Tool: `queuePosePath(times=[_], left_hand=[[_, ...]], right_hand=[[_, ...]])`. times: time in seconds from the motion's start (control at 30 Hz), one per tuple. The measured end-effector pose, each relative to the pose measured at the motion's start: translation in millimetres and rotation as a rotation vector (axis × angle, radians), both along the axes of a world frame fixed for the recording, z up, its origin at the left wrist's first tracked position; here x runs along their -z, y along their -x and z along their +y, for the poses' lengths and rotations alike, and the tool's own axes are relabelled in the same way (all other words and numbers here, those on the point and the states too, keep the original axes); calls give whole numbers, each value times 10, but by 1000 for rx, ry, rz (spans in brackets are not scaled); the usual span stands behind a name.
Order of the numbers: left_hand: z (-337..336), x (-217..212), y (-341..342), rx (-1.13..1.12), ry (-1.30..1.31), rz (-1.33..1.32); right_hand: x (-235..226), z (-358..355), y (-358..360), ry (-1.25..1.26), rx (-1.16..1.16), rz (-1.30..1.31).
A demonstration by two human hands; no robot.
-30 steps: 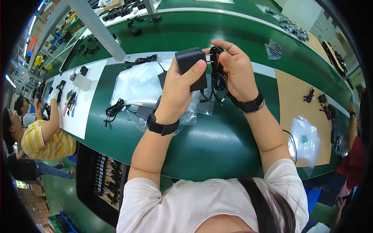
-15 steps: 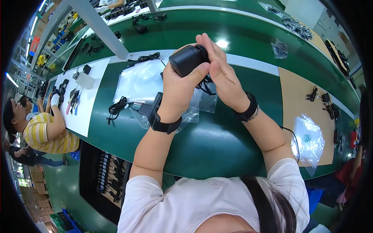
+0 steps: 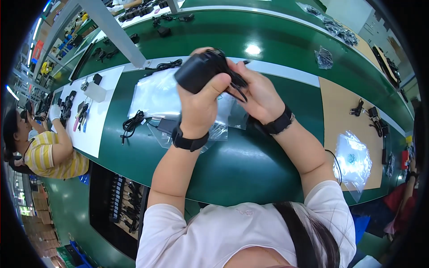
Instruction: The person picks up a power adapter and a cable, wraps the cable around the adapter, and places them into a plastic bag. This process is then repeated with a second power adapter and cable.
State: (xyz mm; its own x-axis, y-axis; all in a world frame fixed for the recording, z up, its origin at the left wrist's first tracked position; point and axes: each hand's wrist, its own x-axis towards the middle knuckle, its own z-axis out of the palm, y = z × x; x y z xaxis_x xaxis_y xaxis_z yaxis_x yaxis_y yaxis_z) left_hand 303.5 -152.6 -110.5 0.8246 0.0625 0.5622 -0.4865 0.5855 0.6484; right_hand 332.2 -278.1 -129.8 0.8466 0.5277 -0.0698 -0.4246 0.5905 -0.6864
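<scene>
A black power adapter is held above the green table by my left hand, its thumb pressed along the near side. The adapter's black cable is bunched at its right end, with a loop hanging down. My right hand closes on this bundle with bent fingers; some fingertips are hidden behind the cable. Under my hands lies a stack of clear plastic bags. Beside it, another black adapter rests on a bag near a coiled black cable.
To the right, a brown board carries clear bags and black adapters with cords. A grey post rises at the far left. A person in a yellow striped shirt works by a white sheet.
My left hand has shifted left and tilted the adapter. My right hand has gone from lying flat against the adapter's end to bent fingers around the cable.
</scene>
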Motion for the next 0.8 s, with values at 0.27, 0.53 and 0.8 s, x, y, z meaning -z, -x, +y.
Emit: queuePosePath(times=[0.27, 0.53, 0.8], left_hand=[[-134, 8, 60, -139, -68, 296], [-59, 97, 27, -109, -120, 402], [-231, 67, 8, -178, -33, 263]], right_hand=[[-48, -78, -38, 321, 190, -342], [-68, -211, -102, 435, -72, -450], [-67, -141, 52, 355, 135, -894]])
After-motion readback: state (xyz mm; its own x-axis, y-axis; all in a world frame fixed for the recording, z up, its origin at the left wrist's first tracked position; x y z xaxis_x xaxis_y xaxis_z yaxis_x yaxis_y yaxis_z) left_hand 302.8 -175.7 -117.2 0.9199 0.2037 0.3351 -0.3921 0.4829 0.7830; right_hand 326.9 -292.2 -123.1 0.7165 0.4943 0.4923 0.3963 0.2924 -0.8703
